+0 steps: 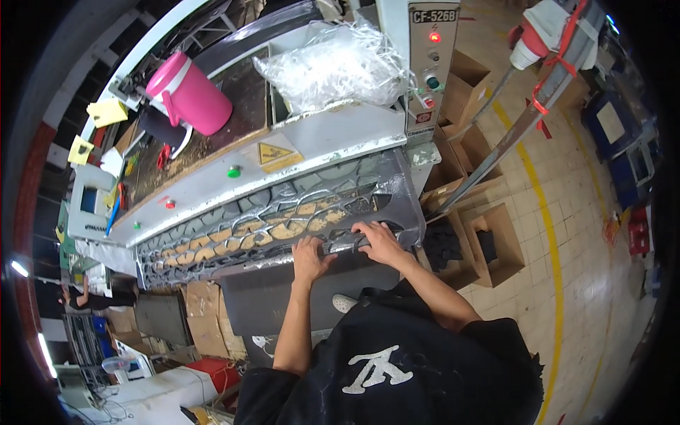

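Observation:
A dark grey sheet (398, 202) with rows of curved cut-outs lies across the bed of a large press in front of me. Tan board shows through its holes. At the near edge, my left hand (309, 261) has its fingers curled over the sheet, thumb pointing right. Just to its right, my right hand (381, 244) bends its fingers over the same edge, close to the sheet's right end. The undersides of both hands are hidden. A plain dark panel (258, 301) hangs below the near edge, under my hands.
Above the bed runs the press's white beam (234, 172) with buttons. A pink jug (190, 94) and a clear plastic bag (336, 67) sit on top. Cardboard boxes (499, 244) holding dark pieces stand at right, beside a slanting metal post (489, 163). Another person (92, 301) is far left.

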A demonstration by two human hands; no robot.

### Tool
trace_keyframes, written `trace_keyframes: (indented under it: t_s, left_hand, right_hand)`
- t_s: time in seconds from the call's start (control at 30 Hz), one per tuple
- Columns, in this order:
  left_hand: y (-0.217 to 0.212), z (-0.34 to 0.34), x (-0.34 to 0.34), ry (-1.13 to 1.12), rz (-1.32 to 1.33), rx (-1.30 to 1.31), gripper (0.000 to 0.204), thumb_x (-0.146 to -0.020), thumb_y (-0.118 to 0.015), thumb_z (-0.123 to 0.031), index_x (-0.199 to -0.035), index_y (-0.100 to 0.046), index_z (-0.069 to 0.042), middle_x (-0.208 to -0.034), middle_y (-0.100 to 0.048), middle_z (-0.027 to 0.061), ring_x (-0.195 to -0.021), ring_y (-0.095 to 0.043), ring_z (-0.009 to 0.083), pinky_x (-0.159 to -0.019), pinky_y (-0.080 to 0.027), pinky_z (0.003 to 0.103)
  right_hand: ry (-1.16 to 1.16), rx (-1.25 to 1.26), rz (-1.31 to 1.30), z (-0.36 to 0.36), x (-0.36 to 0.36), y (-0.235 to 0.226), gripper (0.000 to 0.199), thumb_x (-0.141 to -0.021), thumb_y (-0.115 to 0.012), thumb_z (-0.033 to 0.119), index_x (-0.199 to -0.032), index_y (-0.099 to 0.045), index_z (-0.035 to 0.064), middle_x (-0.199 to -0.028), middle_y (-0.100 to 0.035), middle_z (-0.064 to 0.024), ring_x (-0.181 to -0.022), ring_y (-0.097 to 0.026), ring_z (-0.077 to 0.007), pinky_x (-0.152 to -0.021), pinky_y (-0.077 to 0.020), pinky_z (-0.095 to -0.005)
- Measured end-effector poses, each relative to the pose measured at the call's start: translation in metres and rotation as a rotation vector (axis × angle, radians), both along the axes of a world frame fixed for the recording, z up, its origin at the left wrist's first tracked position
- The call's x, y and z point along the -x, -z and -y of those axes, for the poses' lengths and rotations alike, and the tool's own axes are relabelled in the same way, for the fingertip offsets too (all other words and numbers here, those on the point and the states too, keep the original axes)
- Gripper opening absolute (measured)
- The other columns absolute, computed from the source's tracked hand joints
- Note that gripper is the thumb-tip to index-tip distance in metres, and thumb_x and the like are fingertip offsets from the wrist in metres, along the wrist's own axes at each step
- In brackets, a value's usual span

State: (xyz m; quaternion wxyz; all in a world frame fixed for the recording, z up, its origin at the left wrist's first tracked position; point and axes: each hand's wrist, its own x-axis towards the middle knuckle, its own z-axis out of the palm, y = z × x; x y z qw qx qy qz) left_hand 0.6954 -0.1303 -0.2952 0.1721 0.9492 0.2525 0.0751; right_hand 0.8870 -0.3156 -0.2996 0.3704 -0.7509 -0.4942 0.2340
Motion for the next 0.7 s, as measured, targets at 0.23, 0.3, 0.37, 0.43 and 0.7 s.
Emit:
trace_keyframes:
  t_s: [0.23,0.3,0.37,0.43,0.7]
  left_hand:
    - [-0.002,0.012,0.025,0.076,-0.112,0.123,0.054,-0.072,-0.092,-0.058,-0.094,-0.077,-0.011,-0.098,-0.074,0.0073,-0.103,-0.069,0.0293,-0.095,-0.041,0.047]
    - [-0.026,0.006,0.01,0.109,-0.245,0.278,0.062,-0.076,-0.084,-0.071,-0.083,-0.079,-0.009,-0.09,-0.079,0.0087,-0.092,-0.075,0.0283,-0.101,-0.042,0.046]
    - [-0.034,-0.002,-0.02,-0.068,-0.049,0.36,0.047,-0.081,-0.089,-0.053,-0.084,-0.079,-0.008,-0.082,-0.077,0.0097,-0.078,-0.074,0.0326,-0.089,-0.051,0.044]
    - [-0.033,-0.008,-0.069,-0.111,0.145,0.256,0.039,-0.084,-0.088,-0.04,-0.095,-0.078,-0.005,-0.087,-0.076,0.0135,-0.079,-0.073,0.0358,-0.082,-0.055,0.045]
    - [0.047,0.017,-0.217,0.092,0.129,0.223,0.076,-0.081,-0.089,-0.033,-0.139,-0.058,0.004,-0.128,-0.057,0.0244,-0.122,-0.056,0.0447,-0.103,-0.049,0.051]
  right_hand:
    - [-0.097,-0.022,-0.059,0.029,0.01,0.012,0.051,-0.083,-0.087,0.014,-0.126,-0.059,0.014,-0.115,-0.071,-0.0081,-0.114,-0.068,-0.0298,-0.099,-0.047,-0.0447]
    - [-0.092,-0.083,-0.086,0.04,-0.001,0.003,0.045,-0.083,-0.089,0.016,-0.122,-0.065,0.0116,-0.11,-0.074,-0.0067,-0.103,-0.074,-0.0253,-0.093,-0.0526,-0.0412]
    - [0.051,0.042,-0.44,0.046,-0.011,0.002,0.025,-0.087,-0.088,0.019,-0.105,-0.076,0.0068,-0.084,-0.076,-0.005,-0.074,-0.075,-0.0148,-0.07,-0.0558,-0.0317]
    - [0.424,-0.174,-0.164,0.027,-0.044,0.003,0.018,-0.09,-0.087,0.022,-0.094,-0.078,0.0081,-0.067,-0.073,-0.0082,-0.059,-0.072,-0.017,-0.058,-0.054,-0.0333]
    - [-0.042,0.224,0.315,-0.034,-0.183,0.008,0.091,-0.071,-0.092,0.003,-0.153,-0.051,0.0057,-0.149,-0.061,-0.0154,-0.141,-0.053,-0.0364,-0.118,-0.0459,-0.0433]
